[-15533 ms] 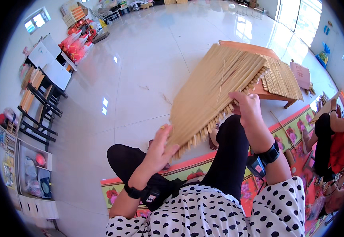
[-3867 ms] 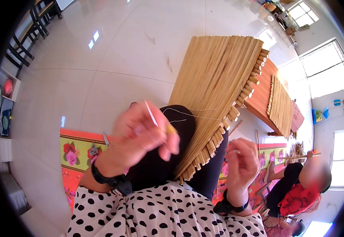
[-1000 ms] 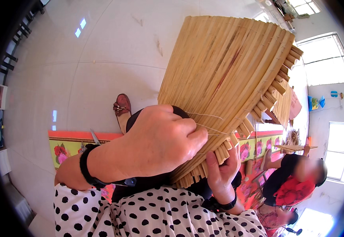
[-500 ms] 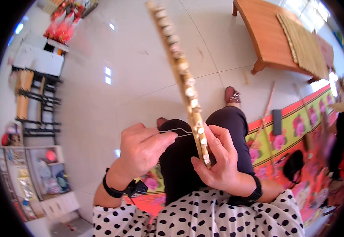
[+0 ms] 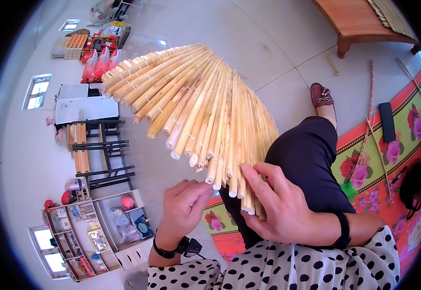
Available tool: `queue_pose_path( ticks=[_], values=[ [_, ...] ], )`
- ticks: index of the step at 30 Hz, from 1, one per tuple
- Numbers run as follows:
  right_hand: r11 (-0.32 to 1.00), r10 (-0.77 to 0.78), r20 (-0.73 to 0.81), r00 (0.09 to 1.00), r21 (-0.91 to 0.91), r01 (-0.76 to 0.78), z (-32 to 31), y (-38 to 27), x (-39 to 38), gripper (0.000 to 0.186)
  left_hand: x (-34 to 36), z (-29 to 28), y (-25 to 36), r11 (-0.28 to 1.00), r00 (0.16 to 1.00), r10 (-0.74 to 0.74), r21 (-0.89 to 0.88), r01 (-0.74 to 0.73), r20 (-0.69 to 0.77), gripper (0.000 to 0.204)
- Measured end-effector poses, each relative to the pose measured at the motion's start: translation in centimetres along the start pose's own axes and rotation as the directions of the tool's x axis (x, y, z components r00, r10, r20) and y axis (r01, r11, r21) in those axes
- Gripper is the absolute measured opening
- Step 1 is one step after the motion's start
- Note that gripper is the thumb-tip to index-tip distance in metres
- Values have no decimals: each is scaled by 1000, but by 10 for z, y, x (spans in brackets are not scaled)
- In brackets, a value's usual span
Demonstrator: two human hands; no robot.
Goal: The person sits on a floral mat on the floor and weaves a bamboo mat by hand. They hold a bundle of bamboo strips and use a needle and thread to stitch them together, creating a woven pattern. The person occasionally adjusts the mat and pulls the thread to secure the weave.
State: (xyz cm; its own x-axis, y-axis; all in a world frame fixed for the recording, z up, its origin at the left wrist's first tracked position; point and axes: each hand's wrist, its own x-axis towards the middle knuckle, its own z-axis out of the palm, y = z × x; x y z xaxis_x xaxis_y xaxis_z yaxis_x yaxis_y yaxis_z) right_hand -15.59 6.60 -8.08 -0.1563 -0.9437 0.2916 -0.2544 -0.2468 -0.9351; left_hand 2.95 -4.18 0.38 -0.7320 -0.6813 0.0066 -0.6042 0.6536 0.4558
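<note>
A mat of pale reed sticks [image 5: 171,99], tied side by side with rows of white cord, fans out over my lap toward the upper left. Its cut stick ends face me, uneven in length. My right hand [image 5: 280,208] grips the near edge, thumb on top of the sticks and the other fingers partly hidden. My left hand [image 5: 184,205] is closed in a pinch at the stick ends, just left of my right hand. What its fingertips hold is hidden there.
A low wooden table [image 5: 360,21] stands at the upper right. On the floral mat [image 5: 355,169] to the right lie a dark flat object [image 5: 387,122] and thin sticks. Shelves [image 5: 82,237], a folded black frame [image 5: 106,147] and red bags [image 5: 96,65] line the left side.
The reed mat has turned from edge-on to showing its broad, fanned face. The cord seen at my left hand is no longer distinct. Both hands appear lower and further right, my left closer to the mat.
</note>
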Motion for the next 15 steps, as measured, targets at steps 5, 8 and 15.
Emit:
queue_pose_path(
  ticks=[5, 8, 15],
  values=[
    [998, 33, 56, 998, -59, -30, -6, -3, 4, 85, 3, 2, 5, 999, 999, -38, 25, 38, -7, 11],
    [999, 40, 90, 995, -34, -37, -9, -3, 6, 86, 3, 7, 6, 998, 998, 0, 70, 4, -66, 10],
    [999, 18, 74, 997, -30, -16, -7, 0, 6, 87, 3, 15, 4, 989, 986, 90, 133, -71, -143, 12]
  ],
)
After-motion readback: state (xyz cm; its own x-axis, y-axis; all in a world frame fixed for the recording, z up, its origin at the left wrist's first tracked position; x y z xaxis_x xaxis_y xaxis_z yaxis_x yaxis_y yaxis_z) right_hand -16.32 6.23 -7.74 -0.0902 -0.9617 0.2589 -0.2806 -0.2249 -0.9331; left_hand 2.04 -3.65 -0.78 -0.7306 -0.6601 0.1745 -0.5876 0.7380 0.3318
